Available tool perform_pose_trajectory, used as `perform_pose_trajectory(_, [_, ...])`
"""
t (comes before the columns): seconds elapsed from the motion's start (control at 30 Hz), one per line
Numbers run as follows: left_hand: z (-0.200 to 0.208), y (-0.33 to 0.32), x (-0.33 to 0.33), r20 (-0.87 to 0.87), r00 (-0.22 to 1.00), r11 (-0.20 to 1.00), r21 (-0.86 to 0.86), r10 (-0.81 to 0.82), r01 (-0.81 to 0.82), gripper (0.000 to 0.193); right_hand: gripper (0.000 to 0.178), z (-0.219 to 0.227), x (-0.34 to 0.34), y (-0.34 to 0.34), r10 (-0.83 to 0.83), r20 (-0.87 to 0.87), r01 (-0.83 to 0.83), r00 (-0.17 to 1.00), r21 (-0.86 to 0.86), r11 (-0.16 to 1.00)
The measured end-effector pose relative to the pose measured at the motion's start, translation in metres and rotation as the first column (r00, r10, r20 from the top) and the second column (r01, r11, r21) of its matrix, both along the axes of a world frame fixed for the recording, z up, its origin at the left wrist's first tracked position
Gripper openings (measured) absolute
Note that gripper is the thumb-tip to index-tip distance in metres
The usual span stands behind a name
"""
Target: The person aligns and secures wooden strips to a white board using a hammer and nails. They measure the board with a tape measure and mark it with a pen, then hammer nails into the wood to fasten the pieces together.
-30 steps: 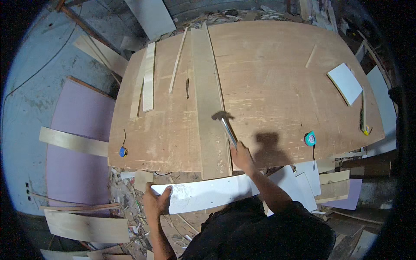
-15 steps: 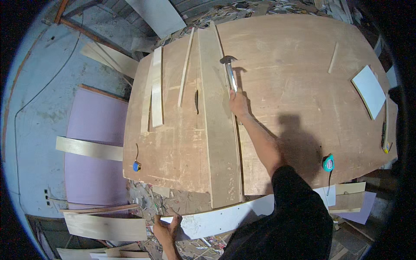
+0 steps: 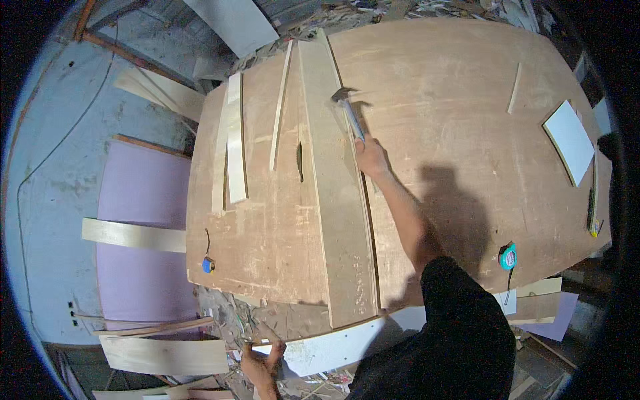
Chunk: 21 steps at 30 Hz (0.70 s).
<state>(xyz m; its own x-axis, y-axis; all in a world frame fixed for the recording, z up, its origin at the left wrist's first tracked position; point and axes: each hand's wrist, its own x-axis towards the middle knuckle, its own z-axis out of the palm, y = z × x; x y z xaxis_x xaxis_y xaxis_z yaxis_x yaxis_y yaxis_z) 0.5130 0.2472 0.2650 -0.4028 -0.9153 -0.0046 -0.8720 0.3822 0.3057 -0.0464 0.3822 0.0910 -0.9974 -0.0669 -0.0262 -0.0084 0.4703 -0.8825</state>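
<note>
My right hand [image 3: 371, 160] is closed round the handle of a claw hammer [image 3: 353, 116], its dark head over the long pale board [image 3: 341, 220] lying across the plywood table. The head is slightly blurred, so I cannot tell whether it touches the wood. At the near edge, my left hand [image 3: 261, 365] grips the left end of a long white board [image 3: 327, 349] with a few dark dots along it. Thumb and fingers pinch its top edge. My body and black sleeve cover the right part of that white board.
The plywood table [image 3: 427, 80] carries narrow wood strips [image 3: 237, 147], a white panel [image 3: 570, 143], a teal tape measure [image 3: 508, 255] and a blue one [image 3: 208, 265]. A slot [image 3: 300, 162] with a toothed blade in it opens left of the long board. Scraps litter the floor.
The hammer head has swung a little to the left and the handle leans more. The view has shifted slightly. My left hand keeps its grip on the white board.
</note>
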Motion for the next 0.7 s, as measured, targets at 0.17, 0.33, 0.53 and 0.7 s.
perform_pose_trajectory(0.17, [-0.013,-0.009,0.013,-0.083,0.993,0.996,-0.024,-0.082,0.08,0.075,0.045,-0.011,-0.01,-0.01,-0.258,-0.007,0.248,0.966,-0.257,0.934])
perform_pose_trajectory(0.33, [-0.018,-0.012,0.018,-0.01,1.0,0.999,0.032,0.007,-0.007,0.076,0.04,-0.021,-0.005,-0.018,-0.039,-0.045,0.039,0.998,0.004,0.999])
perform_pose_trajectory(0.53, [0.004,0.004,-0.005,0.018,0.999,0.998,0.036,0.042,-0.042,0.076,0.041,-0.026,-0.01,-0.015,-0.256,-0.021,0.246,0.966,-0.211,0.946])
perform_pose_trajectory(0.7, [0.026,0.025,-0.026,-0.154,0.986,0.985,0.17,0.059,-0.032,0.059,0.046,-0.036,-0.023,-0.007,0.045,-0.061,-0.038,0.997,0.099,0.994])
